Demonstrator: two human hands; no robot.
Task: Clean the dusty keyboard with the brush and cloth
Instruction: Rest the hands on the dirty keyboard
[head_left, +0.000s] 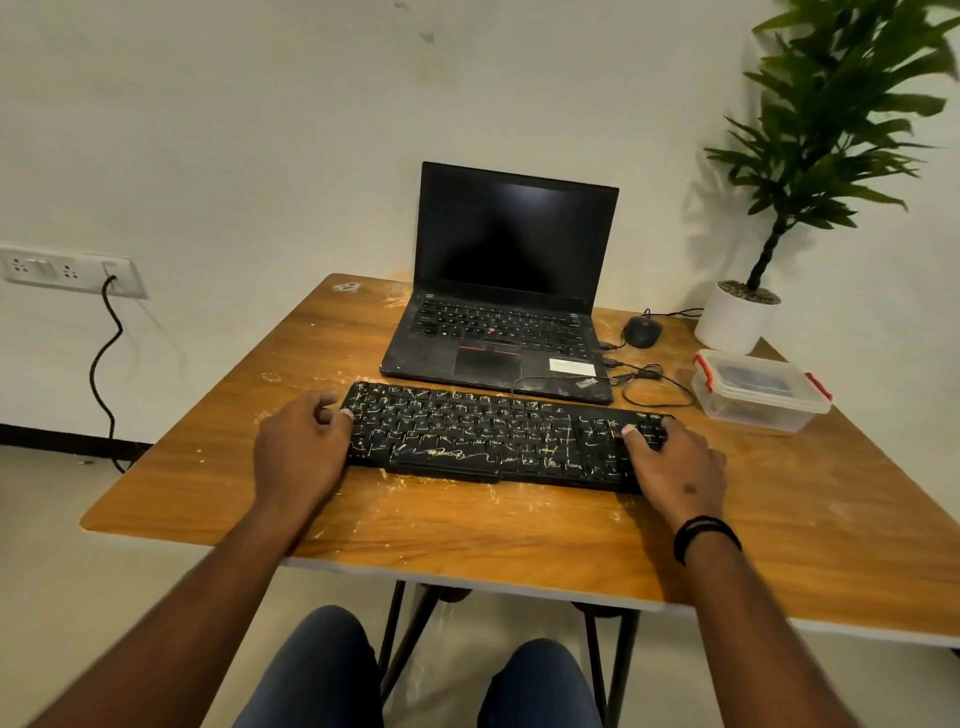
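1. Head view: the dusty keyboard (506, 439) lay across the table (467, 525), just in front of the laptop (501, 306).
2. The left hand (301, 454) held its left end, the right hand (675, 467) its right end, each grip curled over an edge.
3. Bare table lay left of the keyboard; a plastic box (758, 389) sat near the right edge.

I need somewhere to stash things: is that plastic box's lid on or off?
On. The plastic box has its lid seated flat, with red clips at both ends.
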